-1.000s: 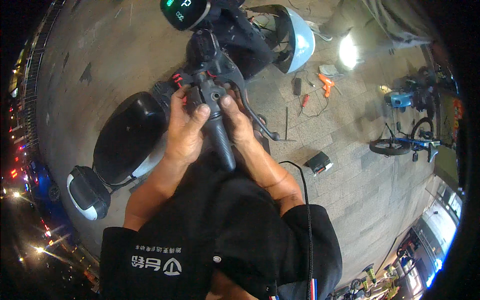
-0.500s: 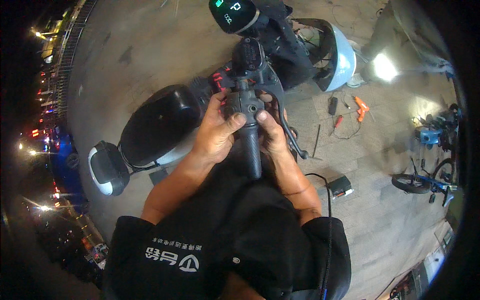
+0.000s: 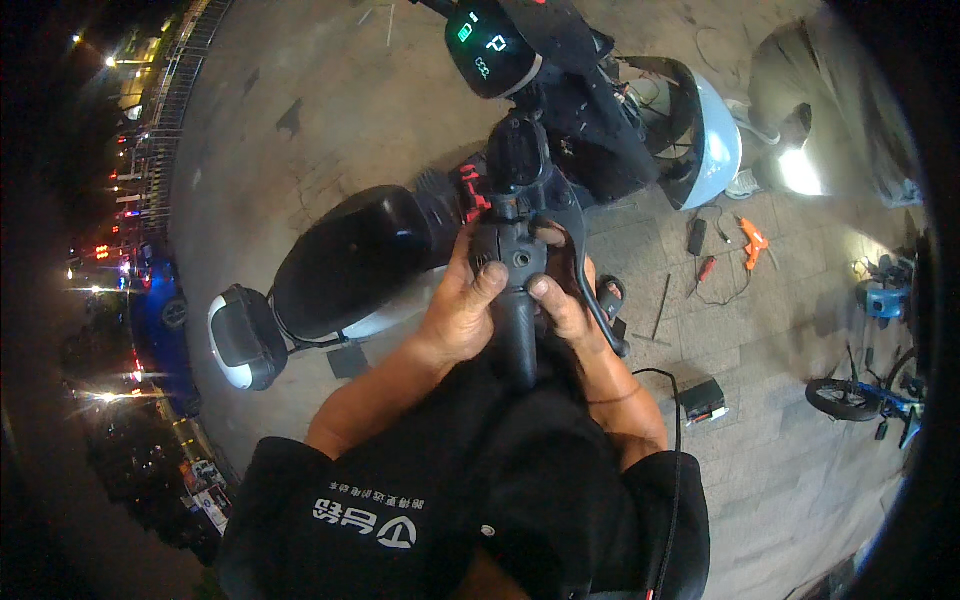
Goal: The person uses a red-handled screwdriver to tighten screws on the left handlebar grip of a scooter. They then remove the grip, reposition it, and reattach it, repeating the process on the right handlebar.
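Left hand and right hand both grasp black plastic switch housing, inboard of black handlebar grip. Curved black brake lever partly hides right hand. Orange glue gun, black box on grey paving.

The switch housing sits between the left hand and right hand, the display beyond it. Left lie the seat and, farther out, top box; right, on the paving, glue gun and bicycle.

Hands partly hidden behind switch housing
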Action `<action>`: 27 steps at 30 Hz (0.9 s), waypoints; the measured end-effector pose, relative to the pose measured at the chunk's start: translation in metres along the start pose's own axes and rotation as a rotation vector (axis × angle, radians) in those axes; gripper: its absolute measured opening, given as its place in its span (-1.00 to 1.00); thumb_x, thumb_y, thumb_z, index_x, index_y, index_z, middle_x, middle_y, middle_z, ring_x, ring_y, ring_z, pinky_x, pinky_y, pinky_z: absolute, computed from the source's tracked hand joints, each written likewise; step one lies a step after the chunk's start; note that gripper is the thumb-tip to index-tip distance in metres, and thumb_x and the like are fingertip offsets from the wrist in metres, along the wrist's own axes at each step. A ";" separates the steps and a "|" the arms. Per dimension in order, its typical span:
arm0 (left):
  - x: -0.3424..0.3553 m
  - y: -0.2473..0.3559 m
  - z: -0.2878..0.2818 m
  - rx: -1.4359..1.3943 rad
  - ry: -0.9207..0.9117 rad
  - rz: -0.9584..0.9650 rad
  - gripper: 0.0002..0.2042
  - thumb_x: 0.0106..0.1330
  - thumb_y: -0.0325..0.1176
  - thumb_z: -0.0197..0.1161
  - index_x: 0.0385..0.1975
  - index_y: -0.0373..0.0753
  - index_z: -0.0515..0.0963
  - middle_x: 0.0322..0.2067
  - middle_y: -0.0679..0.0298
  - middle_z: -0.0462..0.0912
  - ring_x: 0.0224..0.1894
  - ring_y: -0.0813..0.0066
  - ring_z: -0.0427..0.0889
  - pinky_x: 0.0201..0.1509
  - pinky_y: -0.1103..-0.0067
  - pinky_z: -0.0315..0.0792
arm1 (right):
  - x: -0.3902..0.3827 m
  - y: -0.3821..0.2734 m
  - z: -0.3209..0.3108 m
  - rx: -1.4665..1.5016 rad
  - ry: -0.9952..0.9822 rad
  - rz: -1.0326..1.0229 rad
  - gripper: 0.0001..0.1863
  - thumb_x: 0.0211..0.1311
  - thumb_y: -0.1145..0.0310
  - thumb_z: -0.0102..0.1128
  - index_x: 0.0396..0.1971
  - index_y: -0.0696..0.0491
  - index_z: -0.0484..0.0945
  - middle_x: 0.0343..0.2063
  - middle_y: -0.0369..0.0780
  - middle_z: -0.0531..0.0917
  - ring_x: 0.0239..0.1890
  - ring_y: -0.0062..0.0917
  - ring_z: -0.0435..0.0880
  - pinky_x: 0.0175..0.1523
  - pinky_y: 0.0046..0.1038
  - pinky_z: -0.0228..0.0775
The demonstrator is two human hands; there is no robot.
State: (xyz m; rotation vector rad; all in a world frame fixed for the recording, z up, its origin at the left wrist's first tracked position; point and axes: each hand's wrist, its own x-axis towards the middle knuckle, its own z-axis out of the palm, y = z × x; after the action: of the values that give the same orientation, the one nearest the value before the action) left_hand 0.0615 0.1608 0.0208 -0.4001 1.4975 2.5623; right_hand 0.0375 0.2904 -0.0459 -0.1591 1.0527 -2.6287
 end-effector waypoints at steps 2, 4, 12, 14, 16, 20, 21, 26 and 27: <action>0.001 -0.004 -0.003 0.048 0.024 0.022 -0.25 0.18 -0.13 0.41 0.29 -0.25 0.16 0.08 0.26 0.43 0.13 0.43 0.41 0.26 0.43 0.29 | -0.001 0.001 0.001 0.008 0.021 0.010 -0.26 0.03 0.15 0.43 0.13 0.24 0.33 0.06 -0.09 0.48 0.10 -0.38 0.44 0.24 -0.30 0.26; 0.003 -0.006 0.000 0.141 0.071 0.029 -0.30 0.15 0.05 0.37 0.19 -0.24 0.30 0.02 0.28 0.51 0.08 0.44 0.47 0.24 0.44 0.31 | 0.000 -0.002 0.011 0.088 0.063 0.039 -0.24 0.02 0.17 0.42 0.16 0.23 0.30 0.06 -0.09 0.47 0.11 -0.38 0.43 0.25 -0.30 0.24; 0.012 0.001 -0.001 0.187 0.031 0.046 -0.33 0.24 0.04 0.30 0.19 -0.29 0.29 0.03 0.22 0.51 0.08 0.42 0.47 0.23 0.46 0.31 | 0.011 -0.007 0.017 0.122 0.114 0.035 -0.22 -0.02 0.24 0.41 0.18 0.18 0.25 0.03 -0.11 0.48 0.10 -0.39 0.45 0.26 -0.29 0.23; 0.013 0.002 -0.003 0.167 0.027 0.030 -0.34 0.25 0.03 0.29 0.20 -0.29 0.29 0.03 0.22 0.51 0.08 0.42 0.47 0.24 0.45 0.31 | 0.011 -0.008 0.018 0.103 0.134 0.030 -0.23 -0.03 0.24 0.42 0.17 0.19 0.26 0.02 -0.11 0.48 0.09 -0.39 0.45 0.25 -0.29 0.24; 0.013 0.006 -0.001 0.121 0.026 -0.005 -0.35 0.26 0.01 0.29 0.20 -0.30 0.29 0.04 0.22 0.52 0.09 0.42 0.47 0.24 0.45 0.30 | 0.011 -0.006 0.016 0.081 0.147 0.041 -0.24 -0.03 0.24 0.44 0.15 0.19 0.27 0.01 -0.12 0.49 0.07 -0.40 0.47 0.24 -0.29 0.25; 0.015 0.008 0.000 0.058 -0.013 -0.021 -0.36 0.26 -0.02 0.30 0.20 -0.30 0.29 0.04 0.23 0.52 0.10 0.42 0.48 0.25 0.44 0.30 | 0.013 -0.001 0.014 0.155 0.128 0.065 -0.20 -0.04 0.20 0.46 0.16 0.19 0.27 0.01 -0.12 0.50 0.07 -0.39 0.48 0.22 -0.31 0.28; 0.014 0.008 0.000 0.030 -0.010 -0.037 -0.36 0.25 -0.03 0.30 0.21 -0.29 0.29 0.04 0.24 0.52 0.10 0.42 0.48 0.25 0.44 0.30 | 0.014 -0.001 0.013 0.157 0.124 0.073 -0.20 -0.04 0.17 0.47 0.16 0.19 0.27 0.01 -0.12 0.50 0.07 -0.39 0.48 0.22 -0.31 0.29; 0.011 0.007 -0.004 -0.039 0.002 -0.080 -0.37 0.21 -0.06 0.36 0.19 -0.26 0.31 0.03 0.25 0.53 0.09 0.43 0.49 0.25 0.44 0.31 | 0.008 0.002 0.009 0.067 0.062 0.152 -0.16 0.07 -0.03 0.35 0.21 0.18 0.23 0.06 -0.10 0.46 0.11 -0.37 0.44 0.25 -0.30 0.24; 0.012 0.007 -0.003 -0.052 -0.002 -0.087 -0.38 0.21 -0.07 0.37 0.18 -0.25 0.32 0.02 0.25 0.54 0.08 0.43 0.49 0.24 0.45 0.32 | 0.005 0.004 0.011 -0.003 0.090 0.139 -0.18 0.11 -0.05 0.30 0.22 0.18 0.23 0.08 -0.09 0.43 0.14 -0.35 0.42 0.27 -0.30 0.20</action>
State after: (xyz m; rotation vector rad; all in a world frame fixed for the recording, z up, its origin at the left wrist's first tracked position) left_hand 0.0488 0.1542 0.0216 -0.4585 1.3828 2.5374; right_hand 0.0363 0.2790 -0.0412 0.0320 1.0567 -2.5295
